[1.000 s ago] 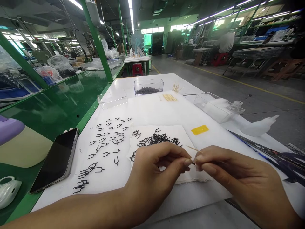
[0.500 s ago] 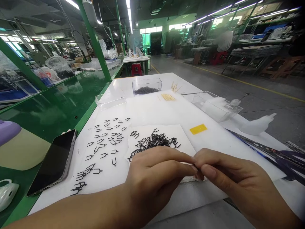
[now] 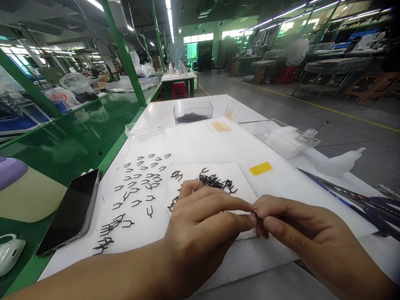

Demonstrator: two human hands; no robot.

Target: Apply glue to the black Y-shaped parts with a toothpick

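Note:
Between the fingertips of both hands sits a small black forked part (image 3: 256, 216), mostly covered by the fingers. My left hand (image 3: 203, 225) reaches over the front of the white sheet and pinches the part from the left. From the right, my right hand (image 3: 296, 229) pinches it between thumb and index finger. Just beyond my left hand, a heap of black forked parts (image 3: 214, 181) lies on a white foam sheet (image 3: 240, 175), partly hidden by that hand. More such forked parts (image 3: 136, 203) are spread singly over the table to the left.
A phone (image 3: 70, 212) lies at the left edge. Farther back stand a clear box of black pieces (image 3: 193, 114) and some toothpicks (image 3: 221, 126). On the right are a yellow piece (image 3: 261, 168), a clear tray (image 3: 281, 141), a white bottle (image 3: 340, 161) and dark scissors (image 3: 375, 208).
My left hand's fingers have shifted slightly, one now raised over the heap and covering more of it. The black part between the fingertips shows more clearly.

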